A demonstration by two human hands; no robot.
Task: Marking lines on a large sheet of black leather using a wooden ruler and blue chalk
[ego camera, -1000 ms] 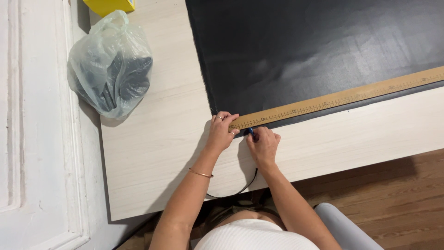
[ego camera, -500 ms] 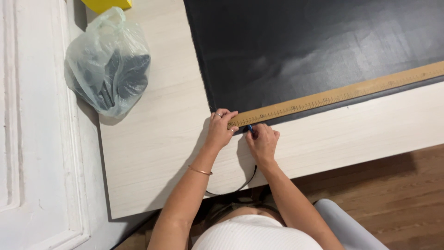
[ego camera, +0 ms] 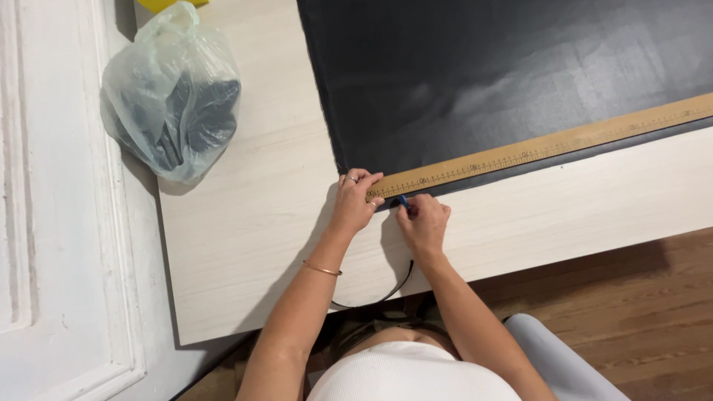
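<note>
As left hand [ego camera: 355, 202] pins ruler [ego camera: 535, 150] | blue marker [ego camera: 403, 200] pinched in right fingers [ego camera: 413, 212]

A pale wooden bench [ego camera: 252, 223] carries a knotted clear plastic bag [ego camera: 172, 96] of dark things near its left edge. Beyond the bag, at the bench's far edge, a yellow object [ego camera: 167, 4] peeks in. Right of the bench lies brown wooden floor [ego camera: 631, 297]; left stands a white panelled wall [ego camera: 52, 223].

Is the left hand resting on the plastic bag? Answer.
No, the left hand presses the end of the wooden ruler, well apart from the plastic bag.
</note>
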